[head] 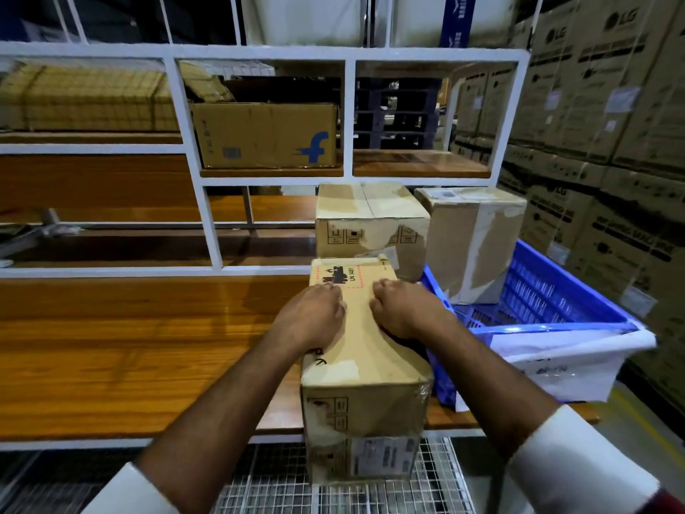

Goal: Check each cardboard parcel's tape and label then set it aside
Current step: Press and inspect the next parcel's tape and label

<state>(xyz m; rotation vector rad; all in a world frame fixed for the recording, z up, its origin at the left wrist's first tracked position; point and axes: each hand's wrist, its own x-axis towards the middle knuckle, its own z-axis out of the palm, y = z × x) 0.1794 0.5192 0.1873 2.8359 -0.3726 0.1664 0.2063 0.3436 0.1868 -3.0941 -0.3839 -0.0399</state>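
Observation:
A long cardboard parcel [365,350] lies on the wooden table, its near end hanging over the front edge. A red-dashed warning label [339,277] marks its far top, and a white shipping label [383,456] shows on the near face. Clear tape runs over its edges. My left hand [313,317] rests on the parcel's top left with fingers curled down against it. My right hand [406,309] lies on the top right, fingers bent, thumb side over the right edge. Whether either hand grips the box is unclear.
Two more taped cardboard boxes [370,220] [470,239] stand behind, the right one in a blue plastic crate [548,302]. A white metal rack [207,224] holds a box with a blue logo [265,135]. Stacked cartons [611,142] wall the right side.

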